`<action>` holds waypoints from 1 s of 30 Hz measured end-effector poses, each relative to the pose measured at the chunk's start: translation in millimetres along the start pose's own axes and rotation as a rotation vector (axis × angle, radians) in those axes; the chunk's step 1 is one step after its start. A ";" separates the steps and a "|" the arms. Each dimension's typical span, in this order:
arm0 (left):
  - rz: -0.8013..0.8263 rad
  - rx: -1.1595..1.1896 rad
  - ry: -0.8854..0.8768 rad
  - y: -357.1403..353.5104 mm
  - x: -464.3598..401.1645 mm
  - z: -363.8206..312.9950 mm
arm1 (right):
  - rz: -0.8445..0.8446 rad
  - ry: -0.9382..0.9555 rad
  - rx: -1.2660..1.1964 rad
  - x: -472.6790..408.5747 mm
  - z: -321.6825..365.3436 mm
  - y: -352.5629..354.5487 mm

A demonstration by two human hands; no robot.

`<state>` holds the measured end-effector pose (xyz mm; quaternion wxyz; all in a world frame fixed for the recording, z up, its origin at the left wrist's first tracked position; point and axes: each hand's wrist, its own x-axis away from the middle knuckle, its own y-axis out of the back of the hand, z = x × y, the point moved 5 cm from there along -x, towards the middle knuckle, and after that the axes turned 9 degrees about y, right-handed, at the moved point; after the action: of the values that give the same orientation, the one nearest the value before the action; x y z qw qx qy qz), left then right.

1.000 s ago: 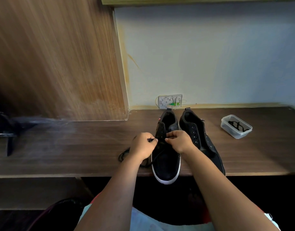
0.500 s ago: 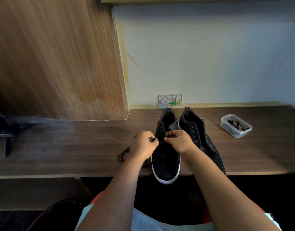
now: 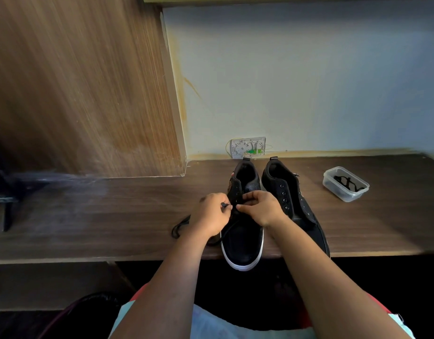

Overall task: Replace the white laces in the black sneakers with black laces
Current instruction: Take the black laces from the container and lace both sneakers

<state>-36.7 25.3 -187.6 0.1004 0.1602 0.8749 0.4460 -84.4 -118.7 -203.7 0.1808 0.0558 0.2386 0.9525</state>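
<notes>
I observe the left hand (image 3: 211, 214) pinching a thin black lace (image 3: 180, 225) and the right hand (image 3: 261, 207) gripping the eyelet flap of the white-soled black fabric sneaker (image 3: 244, 238) on the dark wooden desk (image 3: 113, 216).

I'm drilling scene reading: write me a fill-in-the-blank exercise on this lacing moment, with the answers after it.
1. Both hands work at the eyelets of the ____ sneaker of the pair.
2. The left hand pinches the tip of a ____ lace.
3. The clear plastic container stands on the desk to the ____ of the sneakers.
4. The right sneaker shows bare eyelets with no ____ in them.

Answers: left; black; right; lace
</notes>
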 end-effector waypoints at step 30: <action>-0.028 -0.145 -0.060 8.8 8.3 -11.0 | -0.012 -0.062 -0.095 -10.0 -17.2 -12.7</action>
<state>-46.2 25.0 -174.3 0.1441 0.1536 0.8391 0.5016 -74.3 -119.5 -225.1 0.1964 0.0754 0.1879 0.9594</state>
